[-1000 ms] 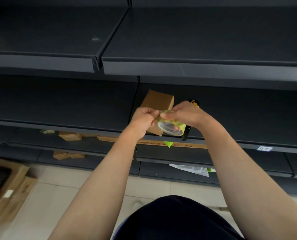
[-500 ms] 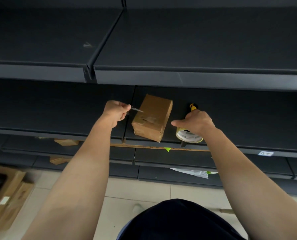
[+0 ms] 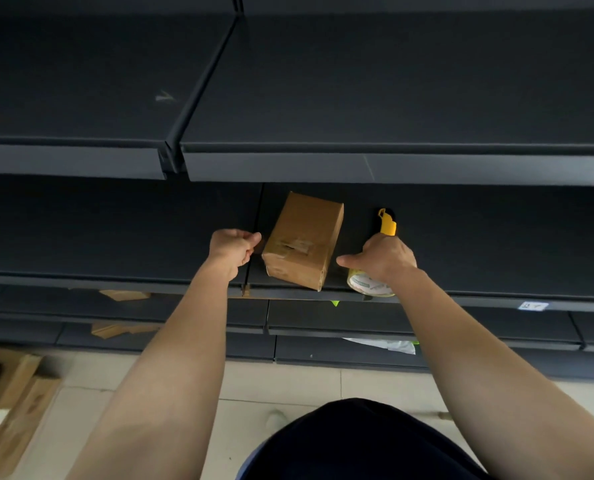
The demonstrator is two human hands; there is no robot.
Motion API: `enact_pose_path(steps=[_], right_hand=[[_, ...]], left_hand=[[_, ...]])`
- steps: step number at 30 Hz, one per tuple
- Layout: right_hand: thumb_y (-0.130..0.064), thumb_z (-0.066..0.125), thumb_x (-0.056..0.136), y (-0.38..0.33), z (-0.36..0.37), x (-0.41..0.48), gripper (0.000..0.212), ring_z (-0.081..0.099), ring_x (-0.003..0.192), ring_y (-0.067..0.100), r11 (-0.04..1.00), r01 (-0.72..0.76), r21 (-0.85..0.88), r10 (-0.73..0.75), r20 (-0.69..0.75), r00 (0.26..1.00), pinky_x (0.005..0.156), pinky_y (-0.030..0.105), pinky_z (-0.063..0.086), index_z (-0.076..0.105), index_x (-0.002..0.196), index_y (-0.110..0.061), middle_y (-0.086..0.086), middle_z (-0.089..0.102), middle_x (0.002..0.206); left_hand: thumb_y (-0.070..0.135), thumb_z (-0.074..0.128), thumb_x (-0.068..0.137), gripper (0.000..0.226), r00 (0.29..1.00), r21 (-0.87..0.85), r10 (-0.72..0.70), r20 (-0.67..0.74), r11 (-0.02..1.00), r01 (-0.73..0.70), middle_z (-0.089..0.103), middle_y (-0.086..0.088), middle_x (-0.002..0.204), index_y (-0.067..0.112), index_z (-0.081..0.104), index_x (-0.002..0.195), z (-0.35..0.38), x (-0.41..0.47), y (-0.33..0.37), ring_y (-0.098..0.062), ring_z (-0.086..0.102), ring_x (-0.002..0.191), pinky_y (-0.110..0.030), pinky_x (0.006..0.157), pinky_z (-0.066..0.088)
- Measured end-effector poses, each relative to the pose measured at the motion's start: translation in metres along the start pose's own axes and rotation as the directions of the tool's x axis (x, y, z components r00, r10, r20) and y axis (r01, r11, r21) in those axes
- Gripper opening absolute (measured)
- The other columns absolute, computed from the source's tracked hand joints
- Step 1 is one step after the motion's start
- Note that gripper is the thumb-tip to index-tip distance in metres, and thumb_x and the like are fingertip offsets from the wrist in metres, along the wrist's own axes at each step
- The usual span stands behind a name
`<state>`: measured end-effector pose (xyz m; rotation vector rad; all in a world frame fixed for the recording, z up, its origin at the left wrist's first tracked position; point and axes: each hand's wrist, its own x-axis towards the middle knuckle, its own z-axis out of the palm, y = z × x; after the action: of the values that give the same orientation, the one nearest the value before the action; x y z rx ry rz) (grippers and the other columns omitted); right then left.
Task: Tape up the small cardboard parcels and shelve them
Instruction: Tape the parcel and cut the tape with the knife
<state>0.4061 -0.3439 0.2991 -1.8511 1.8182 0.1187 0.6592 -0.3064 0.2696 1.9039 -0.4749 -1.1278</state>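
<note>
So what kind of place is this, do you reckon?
Probably a shop aisle or stockroom: tiers of long dark metal shelves, a small label on a shelf edge, and a parcel lying on one shelf near a tape roll and a yellow cutter.

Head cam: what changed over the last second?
The hands split apart: the left hand drew left of the box, fingers curled; the right hand carried the tape roll right and down to the shelf edge, gripping it there. The box and the yellow knife stayed put.
</note>
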Motion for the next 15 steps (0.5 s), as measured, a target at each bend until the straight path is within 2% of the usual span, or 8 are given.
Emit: enact_pose_path(steps=[5,8,12,15], right_hand=[[-0.065,0.062,0.077,-0.011,0.007,-0.001,0.052,0.059,0.096,0.026,0.999,-0.007,-0.051,0.008,0.027,1.000,0.084,0.036,0.047,0.052,0.092,-0.015,0.005,0.061,0.096],[-0.064,0.063,0.077,-0.016,0.006,-0.001,0.053,0.059,0.097,0.026,0.997,-0.009,-0.082,0.012,0.033,0.999,0.084,0.036,0.046,0.048,0.092,-0.016,0.005,0.058,0.095],[-0.064,0.065,0.076,-0.019,0.004,0.000,0.054,0.059,0.097,0.026,0.996,-0.026,-0.090,0.030,0.038,0.999,0.085,0.036,0.047,0.048,0.093,-0.016,0.005,0.059,0.096],[-0.063,0.065,0.076,-0.019,0.004,-0.001,0.055,0.059,0.098,0.026,0.995,-0.026,-0.093,0.031,0.045,0.998,0.083,0.035,0.046,0.050,0.099,-0.015,0.005,0.060,0.098]], left_hand=[[0.005,0.069,0.085,0.014,0.999,-0.140,-0.034,-0.013,0.990,0.032,0.061,-0.007,0.068,0.009,0.059,0.076,0.016,-0.005,-0.015,-0.011,0.054,0.052,-0.014,0.037,0.040],[0.008,0.071,0.083,0.019,0.999,-0.167,0.001,-0.054,0.986,-0.010,0.060,-0.006,0.068,0.011,0.054,0.075,0.020,-0.006,-0.021,-0.012,0.054,0.052,-0.016,0.037,0.040],[0.015,0.072,0.083,0.018,0.992,-0.090,0.051,-0.117,0.994,-0.062,0.061,-0.001,0.064,0.014,0.062,0.069,0.025,-0.007,-0.024,-0.012,0.052,0.059,-0.021,0.049,0.041],[0.020,0.072,0.084,0.016,0.988,-0.142,-0.058,-0.142,0.989,0.038,0.062,-0.001,0.066,0.015,0.064,0.071,0.029,-0.009,-0.024,-0.010,0.052,0.056,-0.020,0.045,0.038]])
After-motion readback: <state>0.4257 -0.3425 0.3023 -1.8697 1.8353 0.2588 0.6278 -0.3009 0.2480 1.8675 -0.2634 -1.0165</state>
